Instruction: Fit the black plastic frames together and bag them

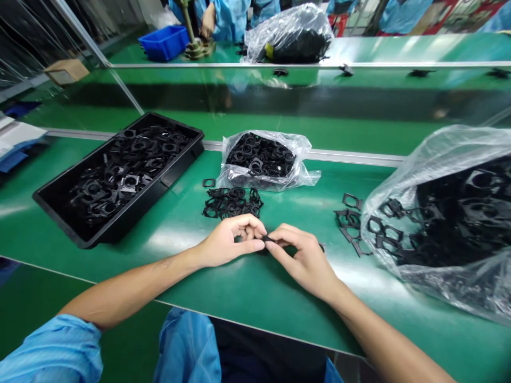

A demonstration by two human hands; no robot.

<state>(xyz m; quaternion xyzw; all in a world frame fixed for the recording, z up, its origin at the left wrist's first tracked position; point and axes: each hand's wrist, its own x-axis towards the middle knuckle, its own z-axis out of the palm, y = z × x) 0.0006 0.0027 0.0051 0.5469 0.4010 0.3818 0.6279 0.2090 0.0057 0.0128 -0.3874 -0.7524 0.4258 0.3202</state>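
Between the fingertips of both hands is a small black plastic part (266, 240), mostly covered by the fingers. My left hand (235, 240) pinches it from the left, and my right hand (303, 255) pinches it from the right. Just beyond my left hand lies a loose pile of black plastic frames (231, 202), with one single frame (208, 182) apart from it. Behind that pile sits an open clear bag (271, 159) full of black rings. Several square black frames (351, 226) are scattered right of my right hand.
A black tray (171, 186) heaped with black parts stands at the left. On the right, a large clear bag (439, 274) spills square frames. Past the metal rail, a green conveyor (351, 135) carries spaced black parts. Co-workers in blue sleeves (233, 18) are across it, near a blue bin (165, 43).
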